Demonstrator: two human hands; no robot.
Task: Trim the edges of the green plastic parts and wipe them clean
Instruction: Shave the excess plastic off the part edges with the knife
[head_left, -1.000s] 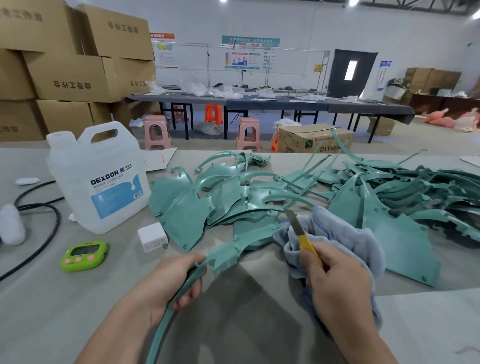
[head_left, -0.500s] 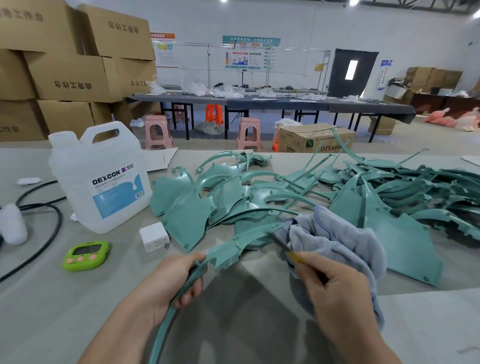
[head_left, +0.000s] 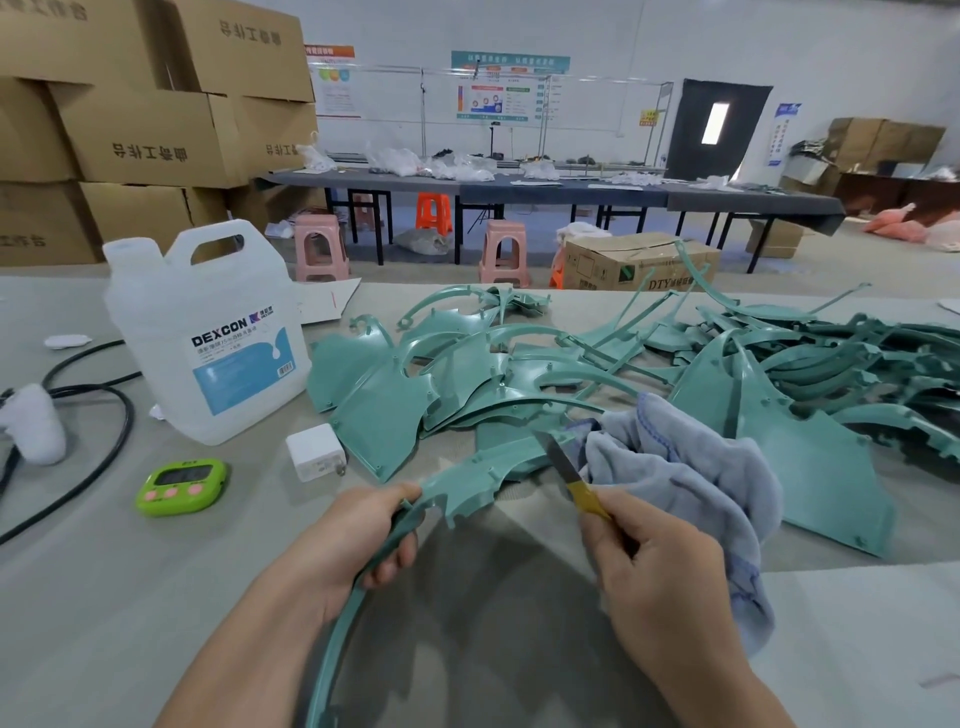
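Jug (head_left: 208, 332) upright beside green parts (head_left: 379, 415).

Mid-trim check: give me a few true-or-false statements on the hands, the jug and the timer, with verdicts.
1. The left hand grips a curved green part. True.
2. The right hand holds only the cloth. False: it also pinches a yellow-handled knife.
3. The white jug lies on its side. False: it stands upright.
4. The green timer sits left of the white charger. True.
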